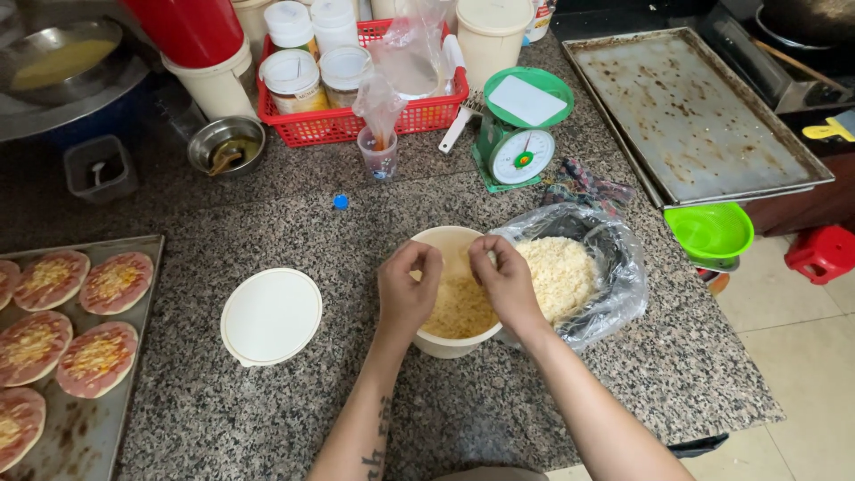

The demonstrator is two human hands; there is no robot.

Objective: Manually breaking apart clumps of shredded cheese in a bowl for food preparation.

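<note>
On the granite counter (pixel 356 267), a cream tub (pixel 450 245) of shredded cheese (pixel 459 307), directly under both hands. Left hand (pixel 407 289) over the tub's left rim, fingers curled in, apparently pinching a bit of cheese; right hand (pixel 505 281) over the right rim, fingers likewise bunched, thumb to fingertips. Exact contents of each pinch too small to tell. Both equally near the tub, fingertips facing each other across its mouth. No long axis to speak of: round tub, open top facing up. Just right of it, touching, a plastic bag (pixel 614 267) with more shredded cheese, nearer the right hand. Left of the tub, apart, a round white lid (pixel 270 316). Farther left, at the counter's edge, a tray (pixel 89 428) of small topped pizzas (pixel 96 356), well apart, on the left hand's side. Behind, a green scale (pixel 521 134) and red basket (pixel 356 120).
</note>
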